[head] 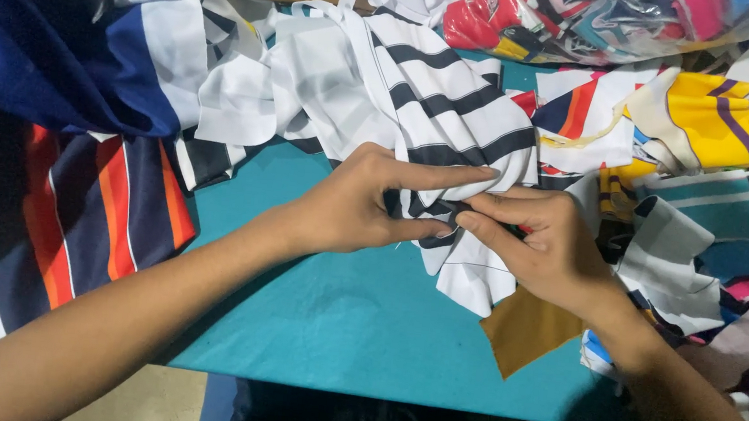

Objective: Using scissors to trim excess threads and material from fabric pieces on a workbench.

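Head view. Left hand (352,204) and right hand (545,250) meet at centre over the teal surface (355,318). Both pinch the bunched lower edge of a white cloth w/ dark stripes (439,107): left fingers (451,174) curl shut over the fold, thumb beneath; right fingers (494,208) close on it from the opposite side (apparently to keep the edge taut betw. the two grips). Rest of the cloth trails away up the surface. Brown scrap (528,331) lies under the right wrist. Left: navy-orange striped fabric (101,202). Right: yellow-purple piece (713,119). Top right: clear plastic bag (594,17) holding red, pink and other coloured fabric.
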